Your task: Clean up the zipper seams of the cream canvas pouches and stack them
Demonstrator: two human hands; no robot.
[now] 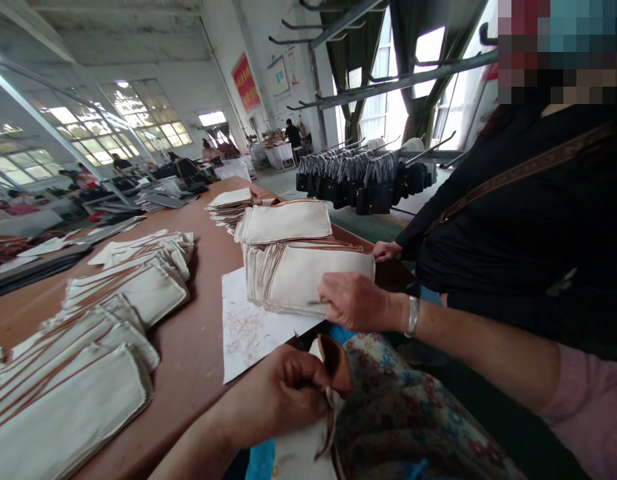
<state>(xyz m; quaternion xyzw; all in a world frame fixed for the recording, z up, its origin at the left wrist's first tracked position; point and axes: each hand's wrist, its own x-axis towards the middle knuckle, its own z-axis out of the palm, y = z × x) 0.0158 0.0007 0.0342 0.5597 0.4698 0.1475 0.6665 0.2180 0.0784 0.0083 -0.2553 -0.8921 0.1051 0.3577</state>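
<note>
My left hand (283, 393) is closed in a pinch on a cream cloth piece with brown trim (308, 443), held low over my lap. One end of the piece curls up, showing a brown inner side. My right hand (356, 300), a bracelet on its wrist, is closed too. A thin, dark, pointed sliver sticks out from its fingers; its kind is too small to tell. Behind the right hand stands a stack of cream stitched pieces (308, 270), partly covered by that hand. The stack rests on a white sheet (253, 340) strewn with brown scraps.
Piles of cream pieces with brown edges (108, 320) spread over the brown table (188, 333) on the left. A smaller pile (231, 207) lies farther back. A person in black (518, 193) stands close at right, one hand by the stack. Black bags (368, 187) hang on a rack beyond.
</note>
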